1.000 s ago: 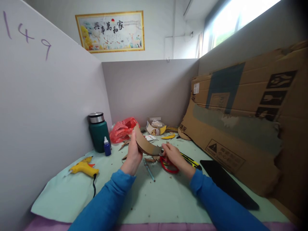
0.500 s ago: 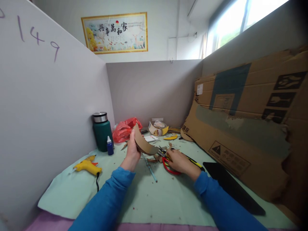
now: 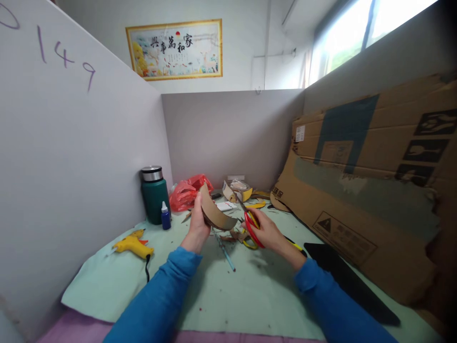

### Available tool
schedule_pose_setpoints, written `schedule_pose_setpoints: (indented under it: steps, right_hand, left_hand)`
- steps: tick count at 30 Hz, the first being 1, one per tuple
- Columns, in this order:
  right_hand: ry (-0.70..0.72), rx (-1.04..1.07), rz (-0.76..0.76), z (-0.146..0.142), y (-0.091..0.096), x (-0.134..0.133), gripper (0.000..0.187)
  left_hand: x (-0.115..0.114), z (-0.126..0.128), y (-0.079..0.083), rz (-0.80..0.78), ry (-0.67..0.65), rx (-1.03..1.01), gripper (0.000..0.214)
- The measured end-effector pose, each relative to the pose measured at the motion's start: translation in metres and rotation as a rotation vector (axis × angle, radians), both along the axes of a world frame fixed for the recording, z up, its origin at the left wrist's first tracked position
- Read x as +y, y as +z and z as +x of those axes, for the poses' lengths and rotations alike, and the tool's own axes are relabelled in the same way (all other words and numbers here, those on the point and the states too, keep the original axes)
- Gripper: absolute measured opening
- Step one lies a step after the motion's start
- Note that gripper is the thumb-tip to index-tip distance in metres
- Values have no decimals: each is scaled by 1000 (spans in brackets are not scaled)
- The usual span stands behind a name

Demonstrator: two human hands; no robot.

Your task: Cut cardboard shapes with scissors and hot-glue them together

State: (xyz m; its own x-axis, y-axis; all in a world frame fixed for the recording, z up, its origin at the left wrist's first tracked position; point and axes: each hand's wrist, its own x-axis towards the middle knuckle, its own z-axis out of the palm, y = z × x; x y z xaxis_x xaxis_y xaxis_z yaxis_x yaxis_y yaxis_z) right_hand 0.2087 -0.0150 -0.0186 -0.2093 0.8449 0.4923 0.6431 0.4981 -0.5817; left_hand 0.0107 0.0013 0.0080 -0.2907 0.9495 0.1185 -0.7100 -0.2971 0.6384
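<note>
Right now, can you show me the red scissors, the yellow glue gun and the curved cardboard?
Red scissors (image 3: 247,222), head view: red handle.
Yellow glue gun (image 3: 133,245), head view: body.
Curved cardboard (image 3: 213,213), head view: brown face.

1 green flask (image 3: 153,199), 1 poster (image 3: 174,51)

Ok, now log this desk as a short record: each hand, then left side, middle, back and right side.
Left hand: grips a curved cardboard piece
Right hand: holds red-handled scissors, blades pointing up and away, apart from that piece
Left side: yellow glue gun; green bottle, with a small blue bottle beside it
Middle: blue pen or pencil lying on the pale green covering
Back: red plastic bag
Right side: large printed cardboard sheet, leaning; flat black piece before it
</note>
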Motion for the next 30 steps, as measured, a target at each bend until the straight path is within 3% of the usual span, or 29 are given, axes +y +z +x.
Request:
schedule_pose_setpoints:
  steps: [5,9,30]
  right_hand:
    - [136,-9,123,-15,-8,-12,51]
    - [139,5,175,-21,-17,-14,39]
    - [71,-80,187,-28,-27,-16,33]
  left_hand:
    - [-2,1,1,20,-20,-19,44]
    - [-5,3,5,17,-29,-46,44]
    - [-11,7,6,46,-49,-54,46]
